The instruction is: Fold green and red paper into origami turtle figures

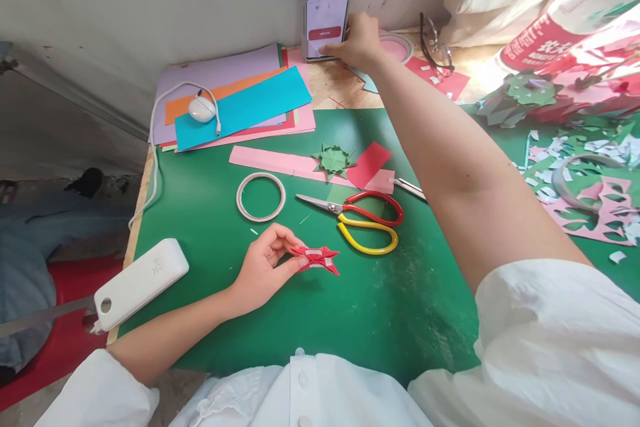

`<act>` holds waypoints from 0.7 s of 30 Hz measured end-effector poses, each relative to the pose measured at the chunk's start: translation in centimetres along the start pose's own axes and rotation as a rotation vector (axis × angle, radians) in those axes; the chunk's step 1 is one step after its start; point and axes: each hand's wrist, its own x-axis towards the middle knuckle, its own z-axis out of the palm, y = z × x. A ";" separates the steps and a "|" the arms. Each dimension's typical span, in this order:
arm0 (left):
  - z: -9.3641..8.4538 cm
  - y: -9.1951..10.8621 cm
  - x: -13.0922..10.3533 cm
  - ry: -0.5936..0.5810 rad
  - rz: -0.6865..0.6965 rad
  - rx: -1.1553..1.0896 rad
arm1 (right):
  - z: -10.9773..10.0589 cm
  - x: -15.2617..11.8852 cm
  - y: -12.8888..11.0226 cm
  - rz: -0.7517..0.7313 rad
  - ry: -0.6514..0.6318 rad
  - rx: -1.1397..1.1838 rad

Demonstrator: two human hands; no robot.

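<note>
My left hand (270,263) pinches a small folded red paper piece (320,259) with white strips on it, above the green table mat. At the wall, my right hand (357,43) is at the lower right edge of an upright phone (327,13), thumb over the bottom of its screen; some of its fingers are hidden. Scissors (350,213) with one red and one yellow handle lie beyond the red piece. Behind them are a pink strip (270,160), a green paper star shape (334,160) and a red paper piece (370,165). A tape roll (261,197) lies to their left.
Coloured paper sheets (295,90) and a white earphone case (202,108) are at the back left. A white power bank (143,283) lies at the left edge. Paper scraps (600,147), a can (565,13) and glasses (435,47) are at the right.
</note>
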 end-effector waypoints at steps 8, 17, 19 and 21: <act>0.0 -0.1 0.1 0.035 0.015 -0.008 | -3.2 -7.7 -8.6 0.265 0.150 -0.068; 0.3 0.0 -0.5 -0.005 0.000 -0.038 | -7.1 -31.6 -18.3 -0.395 -0.017 0.061; 0.5 -0.1 -0.7 -0.030 0.008 -0.012 | -7.4 -34.6 -19.2 -0.422 -0.062 -0.023; 0.9 -0.4 -0.9 -0.056 0.028 0.010 | -7.4 -36.3 -19.6 -0.385 -0.086 -0.034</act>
